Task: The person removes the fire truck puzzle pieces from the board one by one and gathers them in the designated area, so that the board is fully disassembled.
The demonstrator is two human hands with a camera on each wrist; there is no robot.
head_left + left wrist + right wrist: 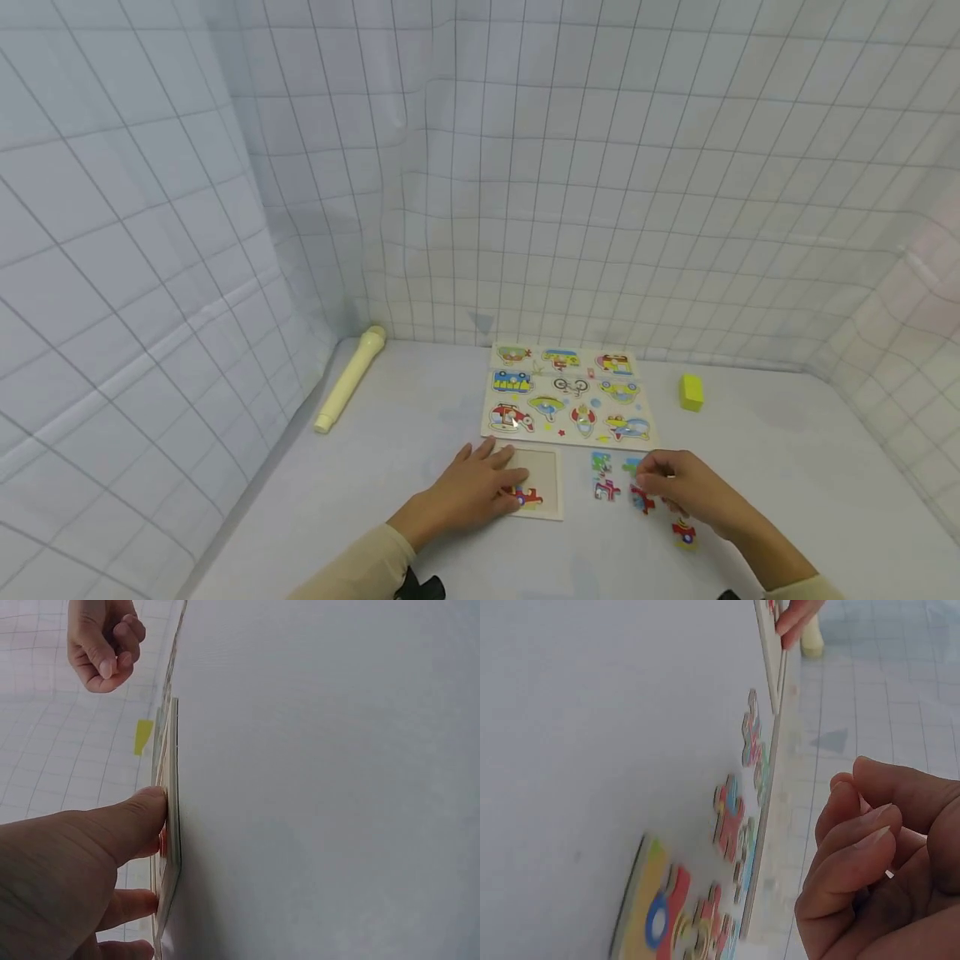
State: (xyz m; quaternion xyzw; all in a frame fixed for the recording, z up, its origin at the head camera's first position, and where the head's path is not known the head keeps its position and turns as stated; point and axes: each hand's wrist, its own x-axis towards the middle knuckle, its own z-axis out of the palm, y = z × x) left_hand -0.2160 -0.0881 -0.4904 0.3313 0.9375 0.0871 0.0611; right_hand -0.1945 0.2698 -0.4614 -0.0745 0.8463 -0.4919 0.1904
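Observation:
My left hand [474,490] rests with spread fingers on a small wooden puzzle tray [551,467]. In the left wrist view its thumb [139,821] touches the near edge of the tray. A red puzzle piece [528,497] lies in the tray, partly under the fingers. My right hand [693,490] hovers over loose puzzle pieces, fingers curled and thumb close to the index fingertip; no piece shows between them. Around it lie a green piece [602,462], a red-and-white piece [606,489], a red-and-blue piece [642,500] and a red-and-yellow piece [684,533]. Others are partly hidden by the hand.
A larger puzzle board [558,432] with vehicle pictures lies behind the tray. To its right stands a yellow block [691,392]. A cream-coloured stick [348,383] with a knobbed end lies at the left. Gridded white cloth [570,183] hangs behind the table and at its sides.

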